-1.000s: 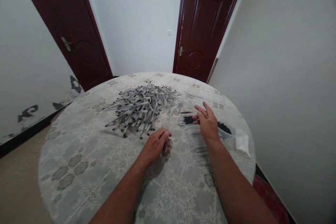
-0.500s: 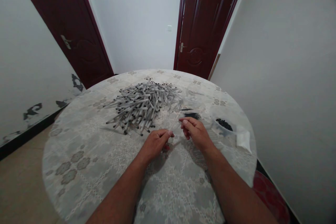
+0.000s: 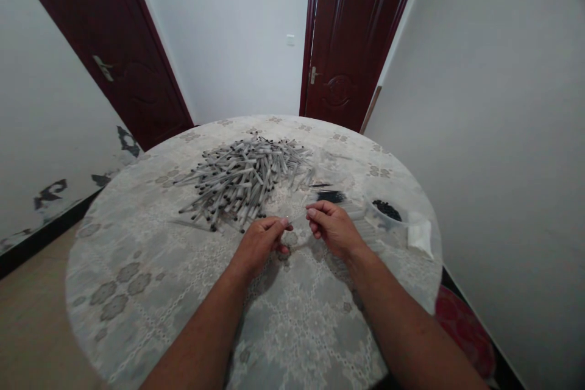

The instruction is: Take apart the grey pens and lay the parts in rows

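Dark red door [image 3: 132, 91] stood at upper left. Pile of pale, dark-tipped sticks [image 3: 244, 180] lay left of centre on the patterned tablecloth [image 3: 292, 329]. My left hand [image 3: 264, 242] was mid-frame, just below the pile, thumb and fingers closed on one end of a thin clear tube [image 3: 298, 218]. Tube ran between my hands at centre, slightly tilted, up off the cloth. My right hand [image 3: 333, 226], right of centre, pinched its other end. Thin black rods [image 3: 331, 196] lay just above that hand, clear tubes [image 3: 365, 228] just to its right. Further right: clear bowl [image 3: 398, 224] with small black pieces [image 3: 387, 209], then white packet [image 3: 419, 239] just beside it
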`<state>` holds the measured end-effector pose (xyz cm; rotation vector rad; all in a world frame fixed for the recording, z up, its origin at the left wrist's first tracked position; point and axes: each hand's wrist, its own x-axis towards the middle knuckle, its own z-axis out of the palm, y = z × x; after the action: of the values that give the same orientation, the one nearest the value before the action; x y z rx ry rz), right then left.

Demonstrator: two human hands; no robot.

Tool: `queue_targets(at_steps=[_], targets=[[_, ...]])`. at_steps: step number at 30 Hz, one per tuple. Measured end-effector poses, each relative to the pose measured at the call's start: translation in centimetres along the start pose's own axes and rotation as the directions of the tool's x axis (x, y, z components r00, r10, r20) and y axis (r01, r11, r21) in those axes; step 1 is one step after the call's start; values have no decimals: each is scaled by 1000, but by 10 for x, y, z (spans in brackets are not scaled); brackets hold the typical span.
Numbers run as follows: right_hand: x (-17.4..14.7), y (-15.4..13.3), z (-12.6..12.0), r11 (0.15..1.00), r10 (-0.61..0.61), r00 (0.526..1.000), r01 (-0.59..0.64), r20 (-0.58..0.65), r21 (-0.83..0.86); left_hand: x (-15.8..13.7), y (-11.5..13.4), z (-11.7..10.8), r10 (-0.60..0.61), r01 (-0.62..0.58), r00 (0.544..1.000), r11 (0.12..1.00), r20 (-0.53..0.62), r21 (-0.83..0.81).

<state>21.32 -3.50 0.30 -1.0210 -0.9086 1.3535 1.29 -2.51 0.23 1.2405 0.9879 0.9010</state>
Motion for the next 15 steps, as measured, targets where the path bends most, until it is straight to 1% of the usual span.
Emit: queue_targets(at_steps=[3, 6, 10, 13, 15], targets=[[-1, 1, 4, 1000, 3, 1000, -3, -11, 12, 0, 0, -1, -35, 36, 999, 996, 18, -76], [-1, 2, 8, 1000, -6, 999, 7, -49, 7, 1, 1, -1, -69, 73, 997, 988, 35, -138], [1, 0, 7, 999, -42, 996, 43, -77, 2, 1, 3, -4, -108, 111, 994, 979, 28, -172], [3, -5, 2, 992, -89, 980, 102, -177, 68, 0, 3, -6, -132, 136, 991, 976, 39, -170], [4, -8, 0, 983, -79, 973, 112, -215, 145, 0, 2, -6, -135, 141, 990, 974, 43, -179]])
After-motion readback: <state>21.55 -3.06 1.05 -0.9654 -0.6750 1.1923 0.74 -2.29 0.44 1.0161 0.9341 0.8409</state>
